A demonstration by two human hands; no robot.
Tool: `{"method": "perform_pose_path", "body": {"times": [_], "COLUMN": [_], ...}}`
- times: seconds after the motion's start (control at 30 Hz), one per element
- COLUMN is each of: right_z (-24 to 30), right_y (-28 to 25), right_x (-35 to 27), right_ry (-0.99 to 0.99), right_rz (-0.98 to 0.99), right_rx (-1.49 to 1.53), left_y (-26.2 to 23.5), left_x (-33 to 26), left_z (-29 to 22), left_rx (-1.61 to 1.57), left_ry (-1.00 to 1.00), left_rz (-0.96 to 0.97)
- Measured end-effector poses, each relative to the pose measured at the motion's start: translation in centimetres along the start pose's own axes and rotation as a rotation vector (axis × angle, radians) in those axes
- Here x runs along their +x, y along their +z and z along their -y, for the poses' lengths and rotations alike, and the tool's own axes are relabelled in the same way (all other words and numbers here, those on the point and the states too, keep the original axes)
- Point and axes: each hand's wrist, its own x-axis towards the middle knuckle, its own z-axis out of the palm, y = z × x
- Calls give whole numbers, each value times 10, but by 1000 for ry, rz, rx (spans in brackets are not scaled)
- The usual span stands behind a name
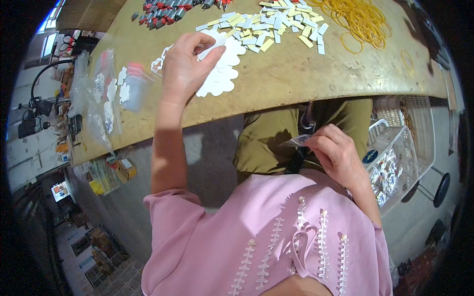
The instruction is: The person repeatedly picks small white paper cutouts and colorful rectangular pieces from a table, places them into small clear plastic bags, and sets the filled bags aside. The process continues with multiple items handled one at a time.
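Note:
My left hand is over the work table, thumb and fingers closed on a white card. Beneath and beside it lies a pile of white scalloped cards. Small pale blue and yellow rectangular pieces are scattered just beyond. Above my lap, my right hand pinches a small clear plastic bag between thumb and fingers. I cannot make out whether the bag contains anything.
Yellow rubber bands lie at the far right, grey-and-red small parts at the far left. Clear bags with red tops sit on the table's left. A white plastic basket with shiny packets stands right of my legs.

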Motion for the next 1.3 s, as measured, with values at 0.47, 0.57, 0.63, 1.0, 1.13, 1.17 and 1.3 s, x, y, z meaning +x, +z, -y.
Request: {"method": "perform_pose_path", "body": {"times": [0.47, 0.57, 0.63, 1.0, 1.13, 1.17, 1.3], "right_z": [3, 2, 2, 3, 3, 2, 2], "right_y": [-1, 0, 0, 2, 1, 1, 1], "right_x": [3, 4, 4, 3, 3, 4, 4], "right_ry": [13, -15, -15, -12, -6, -10, -15], "right_rz": [-14, -12, -11, -15, -17, -19, -14], "right_rx": [2, -7, -14, -12, -27, -30, -29], "left_y": [1, 7, 5, -3, -1, -2, -5], "left_x": [-7, -6, -3, 4, 8, 10, 13], "left_z": [-14, -7, -7, -12, -6, -4, 3], "left_rx": [377, 411, 317, 280, 247, 212, 169], "left_ry": [202, 234, 146, 66, 39, 16, 6], "left_rz": [-75, -148, -93, 20, 44, 60, 93]}}
